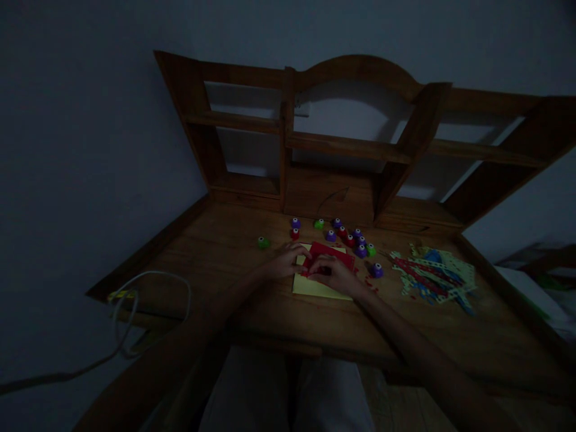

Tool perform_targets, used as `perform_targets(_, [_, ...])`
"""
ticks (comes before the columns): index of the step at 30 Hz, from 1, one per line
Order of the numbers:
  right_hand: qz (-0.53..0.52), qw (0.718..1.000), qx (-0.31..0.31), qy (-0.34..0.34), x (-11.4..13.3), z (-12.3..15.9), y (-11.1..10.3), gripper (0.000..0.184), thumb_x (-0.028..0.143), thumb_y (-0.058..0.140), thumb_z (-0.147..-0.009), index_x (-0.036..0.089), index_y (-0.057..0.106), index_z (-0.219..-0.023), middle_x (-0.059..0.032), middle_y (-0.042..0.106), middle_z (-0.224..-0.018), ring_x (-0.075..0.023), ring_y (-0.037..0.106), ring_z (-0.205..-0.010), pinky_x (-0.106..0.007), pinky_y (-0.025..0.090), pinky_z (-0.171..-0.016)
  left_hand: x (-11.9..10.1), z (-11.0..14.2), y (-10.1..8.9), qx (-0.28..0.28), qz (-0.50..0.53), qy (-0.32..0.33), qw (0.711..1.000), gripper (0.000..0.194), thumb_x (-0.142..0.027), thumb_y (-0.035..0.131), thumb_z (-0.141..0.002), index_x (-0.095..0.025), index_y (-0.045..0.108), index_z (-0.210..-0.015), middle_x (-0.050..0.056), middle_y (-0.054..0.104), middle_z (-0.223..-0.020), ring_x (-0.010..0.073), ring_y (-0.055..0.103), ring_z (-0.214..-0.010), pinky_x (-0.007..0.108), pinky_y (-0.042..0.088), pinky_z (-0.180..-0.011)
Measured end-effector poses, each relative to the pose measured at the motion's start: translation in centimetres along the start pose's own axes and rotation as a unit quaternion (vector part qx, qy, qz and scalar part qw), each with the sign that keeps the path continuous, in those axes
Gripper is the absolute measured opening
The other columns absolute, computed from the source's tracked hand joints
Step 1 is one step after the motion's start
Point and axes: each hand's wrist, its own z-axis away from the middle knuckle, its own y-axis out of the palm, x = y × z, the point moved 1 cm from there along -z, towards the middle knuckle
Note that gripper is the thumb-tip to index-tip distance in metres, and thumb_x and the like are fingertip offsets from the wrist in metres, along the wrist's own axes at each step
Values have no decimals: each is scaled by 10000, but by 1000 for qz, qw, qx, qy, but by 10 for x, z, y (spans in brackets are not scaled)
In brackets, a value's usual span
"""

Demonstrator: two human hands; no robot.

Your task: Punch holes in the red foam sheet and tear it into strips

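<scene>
A sheet of red paper (335, 253) lies over a yellow sheet (321, 290) on the wooden desk. My left hand (288, 261) is at the left edge of the red paper, fingers bent and thumb close to them as if gripping that edge. Close beside it, my right hand (330, 270) rests over the red paper with its fingers curled and pinched together. Whatever sits between the right fingertips is too small and dark to make out. Small red paper bits (369, 282) lie scattered to the right of the sheets.
Several craft punches in purple (377, 270), red (295, 234) and green (263, 242) stand behind and around the sheets. A heap of punched paper strips (434, 276) lies at the right. A wooden shelf unit (346, 144) rises at the back. A white cable (157, 273) loops at the left.
</scene>
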Motion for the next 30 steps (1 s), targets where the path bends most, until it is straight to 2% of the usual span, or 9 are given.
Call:
perform_targets(11, [-20,1000,10,-2,2,3,-3,157,363,664,-807,218,715,-838,-51,622,-900,-183,595,-850,-318,480,-760,-2,0,0,9,0,-14,1000,301,-360,669,-785,-251,608,-1059,42,545,-1116,231,452,-1124,350,336,-976])
perform_targets(15, [-20,999,28,-3,5,6,-7,140,347,672,-804,222,716,-850,-53,640,-913,-190,593,-893,-335,469,-812,-2,1,-2,14,3,-18,1000,295,-358,654,-799,-263,605,-1073,36,544,-1111,229,442,-1133,354,318,-989])
perform_targets(18, [-15,1000,23,4,6,8,-10,165,346,692,-788,223,706,-898,-58,650,-946,-200,587,-943,-344,460,-849,-1,2,-1,19,0,-22,1000,342,-388,667,-784,-264,591,-1093,34,536,-1113,228,447,-1118,349,331,-970])
perform_targets(22, [-2,1000,19,11,6,10,-11,136,330,677,-802,211,697,-864,-57,648,-920,-195,586,-916,-348,456,-849,0,3,-1,28,-6,-24,999,398,-431,694,-749,-269,580,-1094,28,525,-1128,231,436,-1132,349,324,-977])
perform_targets(30, [6,1000,-6,13,3,12,-7,159,351,630,-836,207,696,-846,-56,615,-912,-185,580,-868,-327,467,-787,-5,3,-3,28,-9,-25,999,368,-428,680,-763,-261,572,-1072,30,507,-1136,236,418,-1146,353,324,-979])
